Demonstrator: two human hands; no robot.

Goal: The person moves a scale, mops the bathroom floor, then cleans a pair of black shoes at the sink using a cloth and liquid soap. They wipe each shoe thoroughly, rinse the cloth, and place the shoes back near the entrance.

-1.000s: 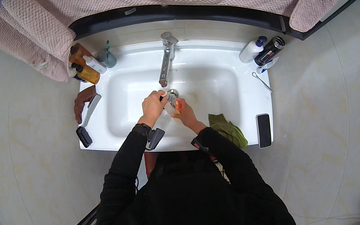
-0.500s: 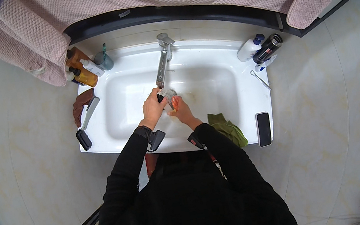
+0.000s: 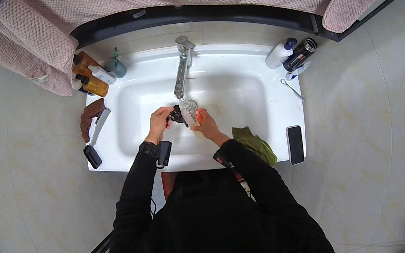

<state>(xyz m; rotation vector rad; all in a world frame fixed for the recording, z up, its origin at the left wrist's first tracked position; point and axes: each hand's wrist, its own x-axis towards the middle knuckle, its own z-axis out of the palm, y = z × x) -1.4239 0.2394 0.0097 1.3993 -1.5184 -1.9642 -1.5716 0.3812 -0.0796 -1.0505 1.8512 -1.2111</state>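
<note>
Over the white sink basin (image 3: 137, 102), my left hand (image 3: 159, 123) pinches a small dark, glossy object (image 3: 176, 115); its kind is not clear. Below the faucet (image 3: 181, 79), my right hand (image 3: 206, 124) is closed around a clear, see-through piece (image 3: 189, 112) with an orange part (image 3: 200, 116) at the fingers. Water seems to run from the spout onto these things. The dark object and the clear piece are close together; whether they touch cannot be told.
Bottles (image 3: 95, 84) and a cup (image 3: 116, 67) stand at the back left; a brown cloth (image 3: 89, 116) and grey-handled brush (image 3: 99, 127) lie on the left rim. To the right are a pump bottle (image 3: 279, 54), dark cylinder (image 3: 300, 55), phone (image 3: 295, 144) and green cloth (image 3: 254, 144).
My left hand has moved left and slightly down, away from the right hand, with the dark object now showing in it. My right hand stays nearly in place; more of the clear piece shows.
</note>
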